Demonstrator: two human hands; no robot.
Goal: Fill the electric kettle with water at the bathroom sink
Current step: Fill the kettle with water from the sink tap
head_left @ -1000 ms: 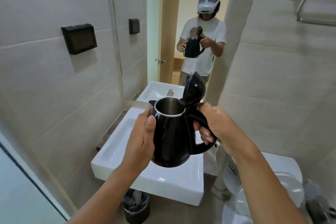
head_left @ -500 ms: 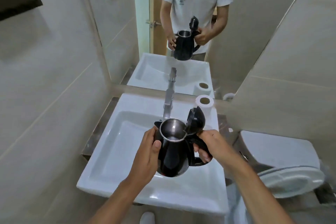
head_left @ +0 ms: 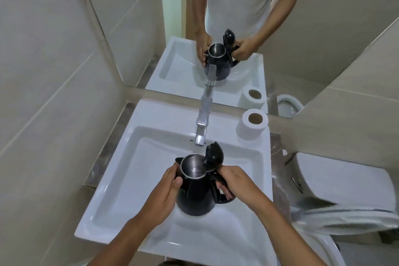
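Kettle held over the basin, lid up, short of the spout.

At frame centre the kettle (head_left: 198, 190) hangs above the sink (head_left: 121, 179): the left hand (head_left: 160, 196) wraps its side to steady it, and the right hand (head_left: 234, 181) is closed round the handle to carry the weight. The lid (head_left: 213, 155) stands open so water can enter. The faucet (head_left: 201, 131), just above in the frame, looks dry; the mouth probably needs bringing under it. A toilet roll (head_left: 253, 124) sits at the sink's upper right corner.
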